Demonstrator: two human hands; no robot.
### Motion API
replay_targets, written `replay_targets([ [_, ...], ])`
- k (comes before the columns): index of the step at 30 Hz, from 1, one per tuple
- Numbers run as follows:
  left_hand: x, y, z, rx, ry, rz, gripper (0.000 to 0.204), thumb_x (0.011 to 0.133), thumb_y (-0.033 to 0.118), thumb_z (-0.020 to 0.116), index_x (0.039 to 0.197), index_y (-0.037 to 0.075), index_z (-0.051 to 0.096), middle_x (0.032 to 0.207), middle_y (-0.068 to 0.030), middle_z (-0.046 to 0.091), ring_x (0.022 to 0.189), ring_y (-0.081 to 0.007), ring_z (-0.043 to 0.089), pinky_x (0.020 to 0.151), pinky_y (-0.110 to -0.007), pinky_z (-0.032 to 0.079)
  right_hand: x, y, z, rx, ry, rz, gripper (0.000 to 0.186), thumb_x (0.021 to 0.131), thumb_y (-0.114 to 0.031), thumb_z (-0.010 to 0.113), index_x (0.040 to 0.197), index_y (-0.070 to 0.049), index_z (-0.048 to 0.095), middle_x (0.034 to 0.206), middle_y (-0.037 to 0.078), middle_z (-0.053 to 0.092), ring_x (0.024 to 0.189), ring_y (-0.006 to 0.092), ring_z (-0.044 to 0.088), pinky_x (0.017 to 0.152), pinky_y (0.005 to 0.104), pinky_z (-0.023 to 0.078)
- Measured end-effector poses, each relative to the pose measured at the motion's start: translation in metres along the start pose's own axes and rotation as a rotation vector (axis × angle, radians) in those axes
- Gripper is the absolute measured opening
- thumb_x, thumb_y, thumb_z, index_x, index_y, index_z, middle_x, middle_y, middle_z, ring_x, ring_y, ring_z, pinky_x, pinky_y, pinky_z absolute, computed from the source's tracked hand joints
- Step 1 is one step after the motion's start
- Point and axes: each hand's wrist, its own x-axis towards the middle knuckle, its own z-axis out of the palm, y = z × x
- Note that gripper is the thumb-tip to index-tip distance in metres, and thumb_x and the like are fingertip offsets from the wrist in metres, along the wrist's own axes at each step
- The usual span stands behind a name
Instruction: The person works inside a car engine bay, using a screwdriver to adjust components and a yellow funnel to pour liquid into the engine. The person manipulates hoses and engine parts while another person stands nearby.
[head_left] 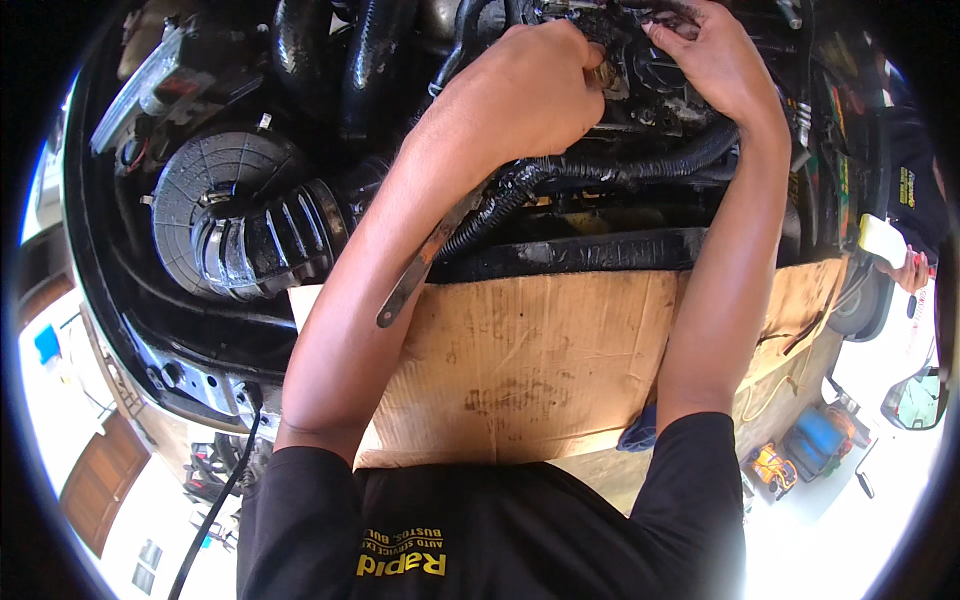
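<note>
The left grip [545, 90] reaches into the engine bay from the lower left, its back turned up and its fingers curled in toward the thumb; what lies inside the curl is hidden, so I cannot tell whether it grasps anything. The right grip [715, 60] bends in from the other side, thumb and fingers drawn toward each other at the dark parts near the upper edge; whether they pinch a piece or merely touch one, I cannot tell. The engine parts [620, 75] being worked on sit between and under the two grips, at the top of the view right of its middle, black and grimy. Just below them a corrugated hose [495, 215] curves across the bay. A flat metal strip [405, 290] with a hole at its lower end shows over the inner edge of the left forearm [355, 310]. To the left stands a round black housing [180, 215], with a ribbed duct [270, 240] beside it. A stained cardboard sheet [520, 370] covers the front edge of the car, between the bay and the person's dark shirt [500, 520], and a bit of blue cloth [637, 430] shows near the right sleeve [695, 465]. At the far right a co-worker [912, 150] holds a pale yellowish object [880, 240].
</note>
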Motion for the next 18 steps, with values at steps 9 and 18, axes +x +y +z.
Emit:
replay_targets([
  [9, 0.006, -0.001, -0.008, -0.039, -0.059, -0.044, 0.034, 0.092, 0.011, 0.058, 0.116, -0.001, 0.077, 0.098, -0.0298, 0.075, 0.094, -0.0407, 0.077, 0.089, -0.045, 0.061, 0.006, 0.01, 0.0, 0.036, 0.045, -0.052, 0.035, 0.102, -0.025, 0.072, 0.129, -0.003, 0.071, 0.095, 0.003, 0.073, 0.082, 0.0097, 0.064, 0.076, 0.0276, 0.054],
  [18, 0.0, -0.005, 0.006, 0.177, 0.129, 0.157, 0.031, 0.091, 0.012, 0.06, 0.112, 0.001, 0.08, 0.092, -0.0281, 0.076, 0.085, -0.0358, 0.079, 0.085, -0.043, 0.064, 0.006, 0.021, 0.001, 0.076, 0.075, -0.101, 0.037, 0.101, -0.028, 0.073, 0.129, -0.004, 0.071, 0.094, 0.003, 0.072, 0.081, 0.0099, 0.064, 0.073, 0.0277, 0.054],
])
